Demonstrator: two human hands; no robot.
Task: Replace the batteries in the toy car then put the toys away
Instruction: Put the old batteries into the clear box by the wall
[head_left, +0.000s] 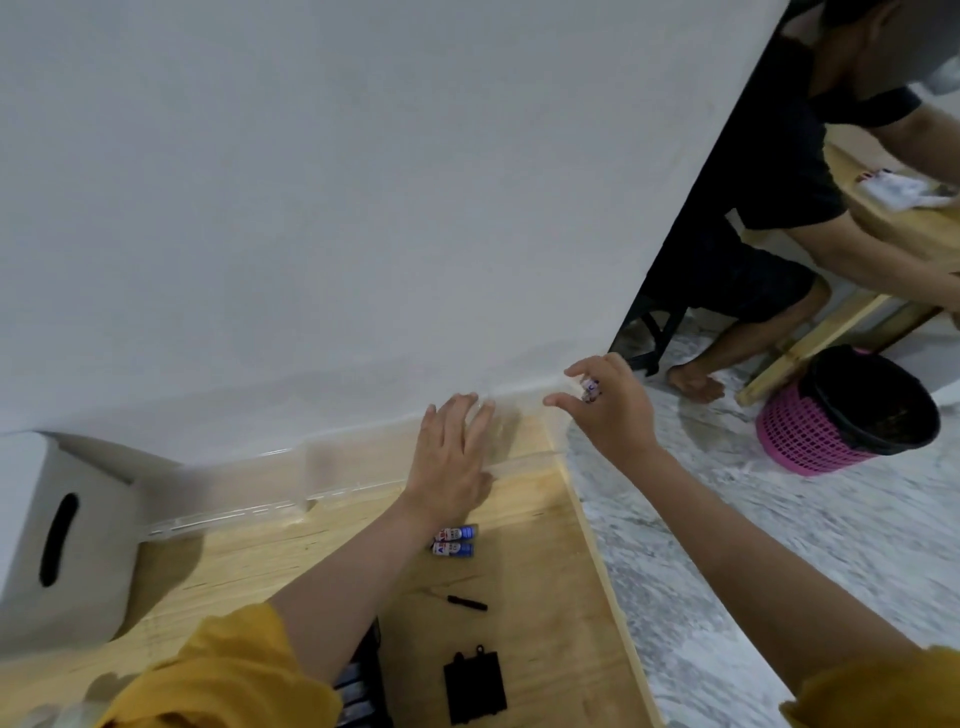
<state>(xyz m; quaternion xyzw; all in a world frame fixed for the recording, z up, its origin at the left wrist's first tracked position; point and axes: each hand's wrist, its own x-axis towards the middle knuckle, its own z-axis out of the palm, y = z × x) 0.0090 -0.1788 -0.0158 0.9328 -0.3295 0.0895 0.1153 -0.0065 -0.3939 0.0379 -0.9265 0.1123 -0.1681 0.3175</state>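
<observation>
Head view, looking down across a pale wooden tabletop (545, 613) set against a white wall (363, 182).

Left hand (449, 457): fingers spread and flat, palm down, resting on a clear plastic bin (332, 467) that stands along the far edge of the tabletop by the wall. Gripping nothing.

Right hand (610, 402): raised just past the far right corner of the tabletop, above the marbled floor (727, 519). Thumb and forefinger curl apart; the other fingers close on a small battery (589, 389), its white, blue and red label showing in the palm.

Two more batteries (453, 540) lie side by side on the tabletop just behind the left wrist, touching each other. Nearer the person, a small black screwdriver (467, 604) lies alone. Nearer still, toward the near edge, a flat black battery cover (475, 688) lies on the wood. The toy car (363, 680) shows only as a dark shape, largely hidden under the left forearm and yellow sleeve (218, 675).

A white box (62, 535) with a slot handle sits at the left edge.

Off the tabletop: a pink basket (810, 436) with a black liner on the floor, and another person seated beyond it.
</observation>
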